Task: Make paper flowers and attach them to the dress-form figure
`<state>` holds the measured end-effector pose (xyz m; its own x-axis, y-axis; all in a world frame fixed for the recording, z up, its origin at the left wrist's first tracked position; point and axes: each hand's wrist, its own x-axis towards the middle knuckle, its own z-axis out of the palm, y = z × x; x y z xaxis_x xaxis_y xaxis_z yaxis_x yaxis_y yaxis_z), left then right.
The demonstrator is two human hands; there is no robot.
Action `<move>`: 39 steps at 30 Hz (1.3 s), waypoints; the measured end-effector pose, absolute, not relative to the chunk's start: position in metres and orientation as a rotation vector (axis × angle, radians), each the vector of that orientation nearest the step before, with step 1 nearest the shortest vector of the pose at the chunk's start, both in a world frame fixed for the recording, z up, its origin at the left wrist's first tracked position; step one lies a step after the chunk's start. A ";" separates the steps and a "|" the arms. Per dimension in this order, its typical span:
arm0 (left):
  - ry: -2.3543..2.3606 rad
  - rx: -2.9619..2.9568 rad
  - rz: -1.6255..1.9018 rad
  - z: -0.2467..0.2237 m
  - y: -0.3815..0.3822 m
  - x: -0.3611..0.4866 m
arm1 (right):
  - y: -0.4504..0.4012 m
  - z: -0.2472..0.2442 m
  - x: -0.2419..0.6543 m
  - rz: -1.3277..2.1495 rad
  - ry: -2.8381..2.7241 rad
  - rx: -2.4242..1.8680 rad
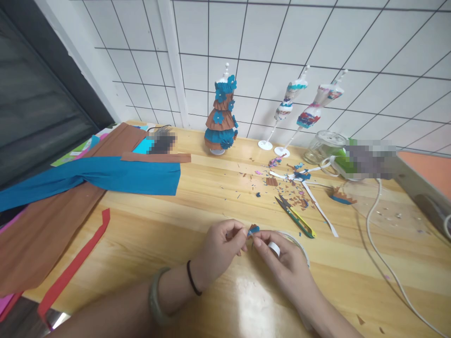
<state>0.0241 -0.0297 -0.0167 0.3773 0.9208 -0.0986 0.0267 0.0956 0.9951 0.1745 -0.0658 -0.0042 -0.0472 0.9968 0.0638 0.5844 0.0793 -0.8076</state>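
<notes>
Just below the middle of the view, my left hand [225, 241] and my right hand [282, 256] meet with their fingertips pinched around a small blue and brown paper piece [252, 230]. A white ring-shaped roll [274, 249] shows at my right hand's fingers, and part of a larger round rim [299, 246] lies behind that hand. Yellow and green thread snips [298, 218] rest on the table beyond my right hand. My left wrist wears a black band and a pale bangle.
Blue crepe paper [141, 176], brown crepe paper [45, 239] and a red strip [77, 258] lie left. A dressed mannequin [221, 117] and two slimmer mannequins [286, 105] [319, 105] stand behind. Paper scraps, a glass jar [322, 145] and a white cable [375, 253] are right.
</notes>
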 end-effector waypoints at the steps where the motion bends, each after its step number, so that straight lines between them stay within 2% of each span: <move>1: 0.971 1.295 0.852 -0.017 -0.029 0.024 | -0.066 -0.004 0.175 0.805 -1.713 -1.574; 16: 0.828 1.181 0.843 -0.018 -0.026 0.024 | -0.062 -0.004 0.177 0.822 -1.723 -1.554; 39: 0.664 0.631 0.598 -0.014 -0.023 0.019 | -0.064 -0.014 0.181 0.852 -1.523 -1.476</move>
<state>0.0193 -0.0228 -0.0144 0.6388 0.6754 -0.3685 -0.2963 0.6580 0.6923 0.1812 -0.0639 -0.0135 0.0351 0.9939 0.1047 0.4308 0.0795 -0.8989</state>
